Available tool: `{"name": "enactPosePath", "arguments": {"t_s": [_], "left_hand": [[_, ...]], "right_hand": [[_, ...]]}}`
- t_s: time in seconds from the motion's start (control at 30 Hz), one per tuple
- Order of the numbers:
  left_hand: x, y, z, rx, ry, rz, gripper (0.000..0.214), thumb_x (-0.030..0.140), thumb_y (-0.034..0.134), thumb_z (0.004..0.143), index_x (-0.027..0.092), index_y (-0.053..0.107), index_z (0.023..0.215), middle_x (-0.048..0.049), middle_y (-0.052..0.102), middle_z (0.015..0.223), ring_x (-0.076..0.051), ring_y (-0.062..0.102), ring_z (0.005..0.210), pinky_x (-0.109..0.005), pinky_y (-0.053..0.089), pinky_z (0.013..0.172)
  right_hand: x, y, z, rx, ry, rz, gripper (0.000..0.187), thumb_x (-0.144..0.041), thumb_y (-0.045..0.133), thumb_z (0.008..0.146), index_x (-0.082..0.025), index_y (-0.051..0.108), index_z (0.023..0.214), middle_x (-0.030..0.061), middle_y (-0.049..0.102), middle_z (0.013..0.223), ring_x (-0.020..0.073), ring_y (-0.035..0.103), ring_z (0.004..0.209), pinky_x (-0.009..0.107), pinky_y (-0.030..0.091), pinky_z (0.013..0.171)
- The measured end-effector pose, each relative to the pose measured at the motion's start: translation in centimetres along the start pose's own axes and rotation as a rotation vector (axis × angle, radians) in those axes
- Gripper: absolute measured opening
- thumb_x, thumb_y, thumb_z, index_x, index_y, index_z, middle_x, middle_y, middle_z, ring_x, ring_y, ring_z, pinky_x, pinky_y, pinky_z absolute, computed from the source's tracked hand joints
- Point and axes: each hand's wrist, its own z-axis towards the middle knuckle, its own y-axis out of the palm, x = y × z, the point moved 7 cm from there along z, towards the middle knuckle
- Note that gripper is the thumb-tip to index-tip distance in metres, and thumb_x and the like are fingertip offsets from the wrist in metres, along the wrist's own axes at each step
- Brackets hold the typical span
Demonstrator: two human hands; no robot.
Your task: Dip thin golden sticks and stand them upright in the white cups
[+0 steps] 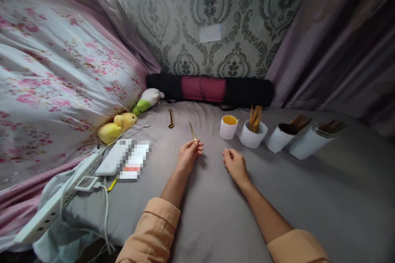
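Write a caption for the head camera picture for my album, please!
Left hand holding a thin, pointed golden tool; right hand near a white cup, yellow inside.

Toys (119, 126) left, containers (278, 139) right, sticks (255, 118) in three, bundle (203, 89) behind

The slim tool (193, 133) is gold, the sheet (212, 213) grey, the cloth (61, 70) pink-flowered white

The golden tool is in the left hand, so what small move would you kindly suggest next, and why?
Perhaps pass the golden tool to the right hand, which seems empty and is nearer the upright sticks than the left hand.
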Motion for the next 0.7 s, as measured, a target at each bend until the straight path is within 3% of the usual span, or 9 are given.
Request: {"name": "enactPosePath", "arguments": {"t_s": [0.2,0.43,0.7], "left_hand": [[-1.4,1.1,-2.6,-0.056,0.055,0.107,0.03,0.031,0.065,0.069,0.009,0.062,0.089,-0.0074,0.063,0.076,-0.007,0.055,0.055,-0.019,0.044,0.049],[-1.8,1.9,-4.1,-0.04,0.1,0.276,0.034,0.038,0.062,0.069,0.011,0.063,0.089,-0.0052,0.062,0.071,-0.008,0.052,0.048,-0.019,0.041,0.044],[-1.3,2.6,-5.4,-0.145,0.369,0.639,0.028,0.035,0.049,0.08,0.018,0.064,0.098,-0.0066,0.064,0.08,-0.013,0.057,0.063,-0.023,0.045,0.057]], "right_hand": [[-0.6,0.1,-0.2,-0.074,0.038,0.117,0.045,-0.054,0.04,0.079,-0.014,0.058,0.072,0.0009,0.053,0.053,0.0091,0.045,0.039,0.019,0.033,0.038],[-0.5,0.4,-0.2,-0.167,0.094,0.186,0.045,-0.054,0.043,0.077,-0.013,0.06,0.079,0.0016,0.054,0.058,0.0077,0.044,0.04,0.017,0.031,0.034],[-1.5,0.1,-0.3,-0.206,0.098,0.289,0.043,-0.051,0.047,0.076,-0.011,0.061,0.084,0.0014,0.052,0.061,0.0062,0.041,0.042,0.016,0.03,0.034]]}}
